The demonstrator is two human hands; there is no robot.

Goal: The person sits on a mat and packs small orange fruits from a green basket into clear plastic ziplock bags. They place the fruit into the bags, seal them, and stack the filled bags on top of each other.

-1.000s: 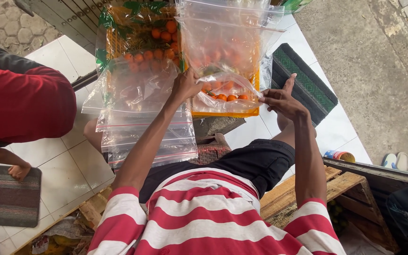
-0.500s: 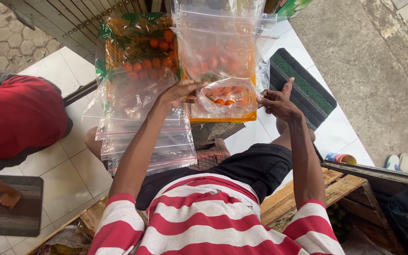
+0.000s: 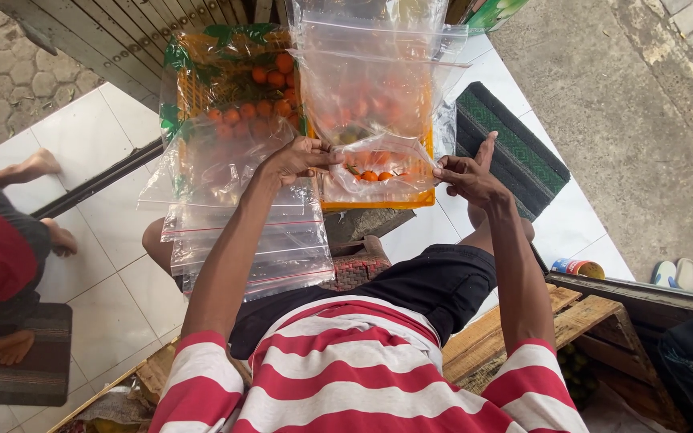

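Hands [image 3: 302, 156] [image 3: 463, 172] pinching clear bag [image 3: 374, 164] | long axis left-right | mouth up

I see both arms extended forward, elbows slightly bent. My left hand [image 3: 298, 158] is curled, fingers pinched together at chest height. My right hand [image 3: 467, 174] is level with it, thumb raised, fingertips pinched.

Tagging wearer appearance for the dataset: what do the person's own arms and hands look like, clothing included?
Both arms are bare from the short sleeves down. The left hand and right hand wear no gloves, and no rings, watch or wristbands show. The red-and-white horizontally striped short-sleeved shirt covers the shoulders and upper arms only.
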